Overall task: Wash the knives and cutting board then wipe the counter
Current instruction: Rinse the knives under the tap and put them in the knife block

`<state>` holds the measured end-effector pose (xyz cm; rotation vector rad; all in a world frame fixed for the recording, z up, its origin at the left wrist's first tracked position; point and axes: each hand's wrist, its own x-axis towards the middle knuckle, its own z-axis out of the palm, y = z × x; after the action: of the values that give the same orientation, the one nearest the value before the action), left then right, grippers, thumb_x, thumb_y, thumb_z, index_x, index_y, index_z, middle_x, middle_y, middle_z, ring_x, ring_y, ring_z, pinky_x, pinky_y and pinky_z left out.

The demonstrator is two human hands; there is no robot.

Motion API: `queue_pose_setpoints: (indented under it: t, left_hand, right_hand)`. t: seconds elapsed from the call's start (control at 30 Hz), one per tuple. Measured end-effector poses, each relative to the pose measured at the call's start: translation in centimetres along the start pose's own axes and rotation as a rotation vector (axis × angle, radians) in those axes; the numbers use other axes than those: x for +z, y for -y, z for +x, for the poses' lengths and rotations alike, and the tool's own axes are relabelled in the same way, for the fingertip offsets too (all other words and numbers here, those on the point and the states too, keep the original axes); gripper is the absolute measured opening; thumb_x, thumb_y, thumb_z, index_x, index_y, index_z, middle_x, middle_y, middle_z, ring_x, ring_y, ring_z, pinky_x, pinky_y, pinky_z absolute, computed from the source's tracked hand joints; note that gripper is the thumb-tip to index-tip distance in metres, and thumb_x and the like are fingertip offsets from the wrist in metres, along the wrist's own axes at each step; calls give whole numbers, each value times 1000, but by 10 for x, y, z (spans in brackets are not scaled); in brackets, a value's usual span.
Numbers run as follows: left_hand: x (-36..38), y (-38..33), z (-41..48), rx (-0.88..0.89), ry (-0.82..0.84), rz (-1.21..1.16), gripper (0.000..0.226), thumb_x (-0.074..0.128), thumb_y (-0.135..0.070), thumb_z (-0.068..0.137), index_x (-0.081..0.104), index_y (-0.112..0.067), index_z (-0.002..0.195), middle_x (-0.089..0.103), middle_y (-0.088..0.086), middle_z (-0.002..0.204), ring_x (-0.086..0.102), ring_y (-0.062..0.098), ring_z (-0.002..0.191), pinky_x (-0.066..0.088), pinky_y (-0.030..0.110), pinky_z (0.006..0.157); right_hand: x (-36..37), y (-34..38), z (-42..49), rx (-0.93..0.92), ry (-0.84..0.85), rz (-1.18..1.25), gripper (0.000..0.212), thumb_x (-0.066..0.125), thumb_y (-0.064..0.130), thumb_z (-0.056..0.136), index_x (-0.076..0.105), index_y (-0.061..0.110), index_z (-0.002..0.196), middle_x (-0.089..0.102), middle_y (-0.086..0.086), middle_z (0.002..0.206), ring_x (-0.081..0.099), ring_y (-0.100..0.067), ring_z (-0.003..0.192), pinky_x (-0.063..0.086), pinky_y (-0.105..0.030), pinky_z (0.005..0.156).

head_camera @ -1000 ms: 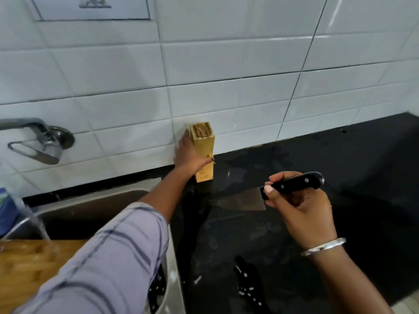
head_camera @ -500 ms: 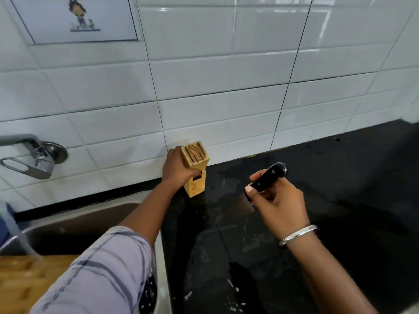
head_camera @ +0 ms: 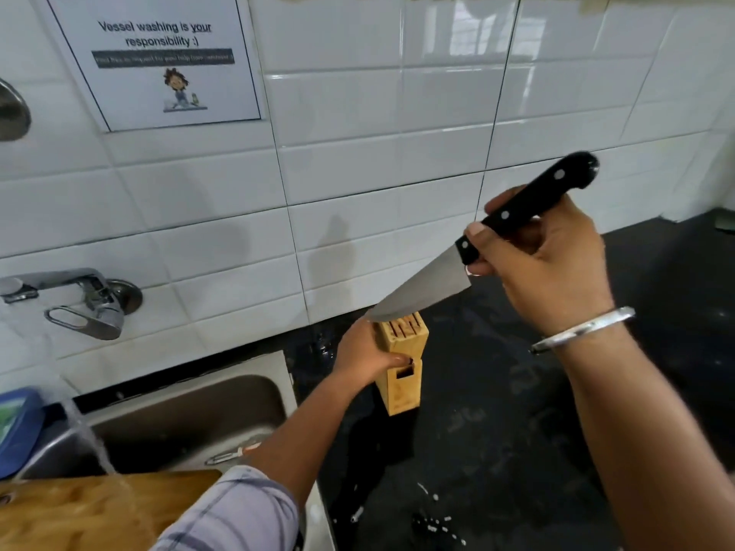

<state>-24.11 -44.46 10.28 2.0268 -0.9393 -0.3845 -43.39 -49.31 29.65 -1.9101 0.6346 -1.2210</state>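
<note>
- counter (head_camera: 517, 431): black, with wet patches and white flecks all over; not wiped yet, so that goes last
- sink (head_camera: 199, 415): tap (head_camera: 87, 300) is running and the water lands on the cutting board (head_camera: 91, 511) lying across the near side; the board's wash looks unfinished to me
- knife (head_camera: 429, 290): in my right hand (head_camera: 549, 268), fingers wrapped tight round the black handle, thumb up near the blade end; blade slants down to the left, tip hanging just over the top of the knife block (head_camera: 401, 387)
- knife block: upright on the counter just right of the sink, near the wall; my left hand (head_camera: 364, 353) grips its left side, thumb curled across the front face
- step as I read it: slot the knife into the block; the blade lies too flat for the slots, so raise the handle until it lines up, pick the widest slot, go tip first and slow, no forcing
- my left fingers sit close under the tip; I'd slide that grip lower, with nothing over the top face
- can't tell if the blade is dry; if it's wet, wipe it before it goes into the wood
</note>
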Motion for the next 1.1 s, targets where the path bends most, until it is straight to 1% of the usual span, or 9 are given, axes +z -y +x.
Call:
queue_pose_setpoints:
  t: [0.1, 0.17, 0.3, 0.5, 0.63, 0.77, 0.9, 1.0, 1.1]
  left_hand:
    - [3, -4, -4, 9, 1, -6, 72, 90, -29, 52, 54, -30, 115, 65, -13, 109, 60, 11, 104, 49, 33, 90]
    - [2, -6, -5, 16, 6, 4, 73, 90, -29, 53, 53, -30, 116, 64, -12, 112, 60, 12, 106, 49, 35, 91]
    - [1, -9, -6, 21, 14, 25, 72, 89, -29, 56, 52, -27, 118, 63, -10, 114, 58, 14, 108, 47, 33, 90]
    - [-1, -11, -8, 15, 20, 45, 72, 89, -30, 57, 51, -26, 118, 63, -8, 115, 59, 16, 109, 49, 37, 92]
    - [-1, -11, -8, 20, 24, 49, 74, 89, -32, 56, 51, -27, 119, 62, -8, 117, 59, 16, 110, 49, 35, 91]
    - [-1, -10, -8, 15, 18, 58, 76, 90, -35, 55, 51, -27, 120, 63, -8, 117, 59, 16, 111, 50, 38, 93]
    - [0, -10, -7, 10, 27, 55, 75, 89, -33, 56, 51, -27, 120, 62, -9, 118, 59, 16, 111, 50, 39, 94]
    - [0, -10, -7, 3, 30, 55, 74, 89, -33, 57, 51, -27, 120, 62, -9, 118, 59, 15, 111, 49, 40, 95]
    - [0, -11, -7, -2, 29, 50, 72, 89, -32, 57, 51, -27, 118, 62, -9, 117, 59, 15, 110, 50, 42, 95]
  right_hand:
    - [4, -1, -6, 3, 0, -74, 20, 71, 21, 82, 57, 22, 95, 67, 5, 88, 70, -13, 79, 59, -41, 74]
    - [2, 0, -8, 8, -15, -99, 21, 71, 22, 82, 57, 21, 97, 67, 5, 89, 70, -13, 80, 58, -41, 74]
    - [0, 4, -9, 18, -53, -99, 20, 72, 21, 81, 58, 20, 95, 67, 5, 87, 70, -14, 78, 59, -40, 74]
    - [2, 12, -12, 11, -60, -141, 21, 72, 22, 81, 57, 21, 97, 67, 7, 89, 70, -13, 80, 59, -39, 75]
    - [-1, 17, -15, 8, -65, -167, 21, 71, 23, 82, 56, 22, 96, 66, 9, 88, 70, -12, 78, 59, -38, 75]
    - [-3, 23, -19, -18, -77, -215, 21, 71, 25, 83, 56, 22, 98, 64, 11, 86, 68, -9, 75, 59, -34, 76]
    - [0, 25, -19, -20, -90, -232, 20, 71, 25, 82, 55, 24, 95, 62, 16, 81, 67, -7, 70, 59, -32, 72]
    - [3, 28, -16, -38, -80, -252, 20, 70, 25, 83, 55, 22, 96, 64, 13, 84, 69, -10, 71, 59, -30, 70]
    - [5, 34, -9, -54, -31, -309, 19, 70, 26, 83, 56, 22, 95, 65, 11, 84, 68, -8, 72, 58, -30, 75]
